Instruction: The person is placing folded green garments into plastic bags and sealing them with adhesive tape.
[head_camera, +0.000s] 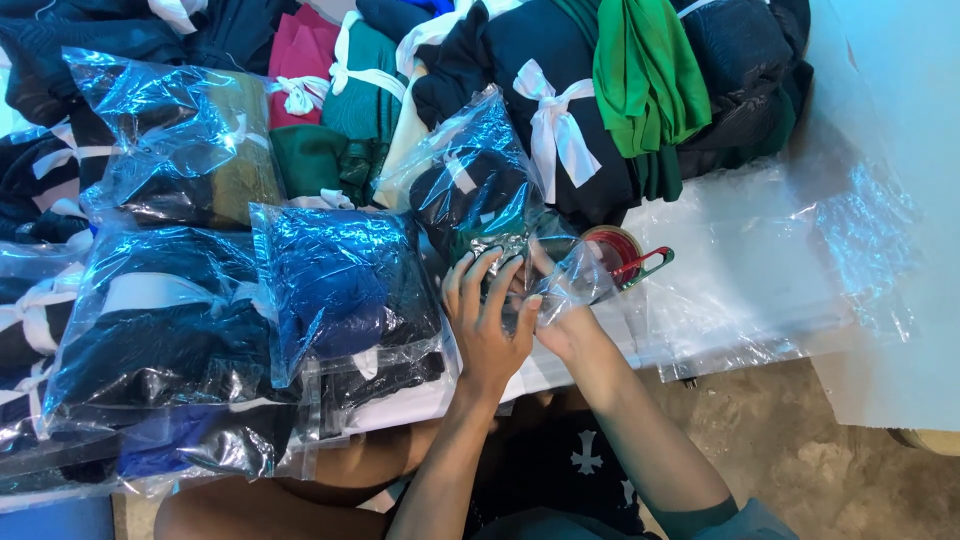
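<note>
1. My left hand (487, 318) has its fingers spread flat over the mouth end of the clear plastic bag (478, 185), pressing the film down rather than gripping it. The dark folded garment (462, 200) inside sits up the bag, away from me, with the bag lying on the white table (745, 265) between the packed blue bundle (335, 285) and the tape dispenser (622, 255).
2. My right hand (560, 318) is pinched closed on the loose flap of that same bag, thumb and fingers together on the film just beside my left fingertips.
3. To do this well, I reckon I keep the left palm firm so the garment can't slide back toward the opening.
4. I'd pull the flap taut with the right, so it folds over without wrinkles or trapped air.
5. The film is slippery and glary, so I judge a slow, even fold is safer than a quick one.
6. The dispenser lies just beyond my right hand, close to it.
7. The green cloth (640, 75) and the tied dark bundles (560, 110) lie further back, well apart from my hands.
</note>
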